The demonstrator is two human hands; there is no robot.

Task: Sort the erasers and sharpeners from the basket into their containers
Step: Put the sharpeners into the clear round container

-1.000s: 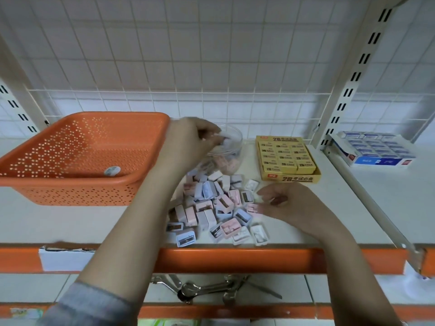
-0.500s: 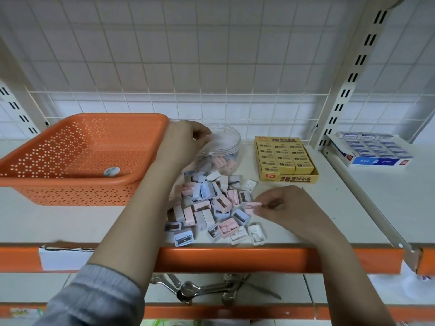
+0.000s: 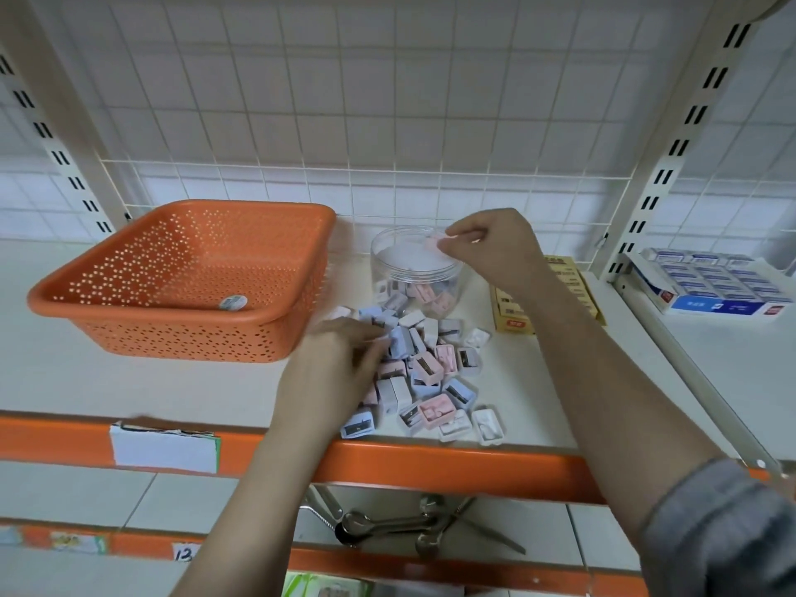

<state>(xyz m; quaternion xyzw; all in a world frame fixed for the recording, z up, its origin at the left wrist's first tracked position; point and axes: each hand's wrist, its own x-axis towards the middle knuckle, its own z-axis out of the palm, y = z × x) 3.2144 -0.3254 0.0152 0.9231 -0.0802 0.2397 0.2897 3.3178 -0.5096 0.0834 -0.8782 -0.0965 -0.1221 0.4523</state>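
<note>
While the right hand pinches a pink sharpener over the clear jar, ready to drop it, the left hand curls onto the sharpener pile on the shelf, whether grasping one I cannot tell.

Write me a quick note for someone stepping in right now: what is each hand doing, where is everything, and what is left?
Right hand pinches a pink sharpener over the open clear jar, not yet dropped.
Left hand reaches into the sharpener pile on the shelf; its grip is blurred.
Jar already holds some sharpeners.
Orange basket looks emptied, only a sticker inside.
Yellow eraser box sits right of the jar, partly hidden.
Left: move the whole pile into the jar.
</note>
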